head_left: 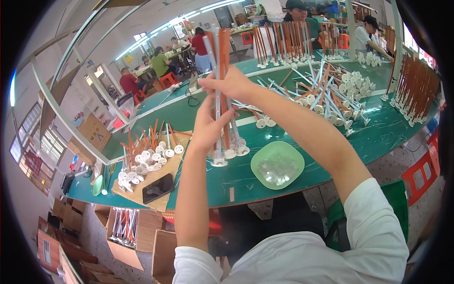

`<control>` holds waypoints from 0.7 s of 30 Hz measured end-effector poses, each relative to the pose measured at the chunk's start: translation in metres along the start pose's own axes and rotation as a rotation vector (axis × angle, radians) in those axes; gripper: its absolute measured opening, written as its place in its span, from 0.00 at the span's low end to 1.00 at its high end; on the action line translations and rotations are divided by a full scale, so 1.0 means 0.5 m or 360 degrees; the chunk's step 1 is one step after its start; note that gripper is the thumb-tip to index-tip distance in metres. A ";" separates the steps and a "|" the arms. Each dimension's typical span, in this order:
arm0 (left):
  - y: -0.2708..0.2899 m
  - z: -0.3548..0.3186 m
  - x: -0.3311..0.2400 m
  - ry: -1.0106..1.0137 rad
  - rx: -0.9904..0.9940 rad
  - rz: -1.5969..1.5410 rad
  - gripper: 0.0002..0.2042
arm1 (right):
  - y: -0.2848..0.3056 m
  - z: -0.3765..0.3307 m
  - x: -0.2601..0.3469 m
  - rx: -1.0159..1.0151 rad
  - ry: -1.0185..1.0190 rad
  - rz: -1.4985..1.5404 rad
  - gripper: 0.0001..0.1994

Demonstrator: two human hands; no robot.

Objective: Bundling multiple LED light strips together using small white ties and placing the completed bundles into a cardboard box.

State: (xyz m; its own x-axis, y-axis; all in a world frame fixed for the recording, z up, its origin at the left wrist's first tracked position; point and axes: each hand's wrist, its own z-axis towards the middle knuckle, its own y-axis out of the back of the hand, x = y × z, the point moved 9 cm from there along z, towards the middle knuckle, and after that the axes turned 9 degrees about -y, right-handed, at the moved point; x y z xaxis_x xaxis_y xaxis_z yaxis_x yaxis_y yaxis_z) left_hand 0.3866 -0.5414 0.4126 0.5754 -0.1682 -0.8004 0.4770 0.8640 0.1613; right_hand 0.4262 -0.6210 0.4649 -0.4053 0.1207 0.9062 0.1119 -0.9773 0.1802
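Observation:
In front of me stands an upright bundle of long flat strips (224,42), some orange-brown and some silvery, with round white bases (230,153) at the bottom. My left hand (208,124) wraps around the bundle's lower half. Higher up, my right hand (231,86) closes around the same strips. The bases appear to touch the green table (215,184). Just right of them sits a light green bowl (266,182) holding small clear pieces. A loose heap of similar strips with white bases (326,94) lies beyond my right forearm.
At left, more white-based strips (150,158) and a black phone (158,188) lie on cardboard (163,203). Strips stand upright in rows (283,42) at the back and far right (416,90). Below are an open carton (142,232) and a red stool (421,175). Other people work beyond.

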 end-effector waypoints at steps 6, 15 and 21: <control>0.021 -0.020 0.024 0.0062 -0.0053 0.0212 0.18 | -0.017 -0.010 -0.023 -0.0081 0.0026 0.0104 0.16; 0.080 -0.083 0.023 0.0306 -0.0367 -0.0182 0.16 | -0.110 0.005 0.012 -0.0108 0.0451 -0.0438 0.24; 0.145 -0.148 0.014 -0.0047 -0.0445 0.0212 0.16 | -0.220 0.036 0.004 -0.0221 0.0437 -0.0823 0.36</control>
State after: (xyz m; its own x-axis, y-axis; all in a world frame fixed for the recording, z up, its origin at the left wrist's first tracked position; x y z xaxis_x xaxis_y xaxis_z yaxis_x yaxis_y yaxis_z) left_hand 0.3758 -0.4450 0.3761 0.6416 -0.0551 -0.7650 0.1971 0.9758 0.0950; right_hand 0.4297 -0.5102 0.4538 -0.5970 0.5552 0.5791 -0.2743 -0.8196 0.5030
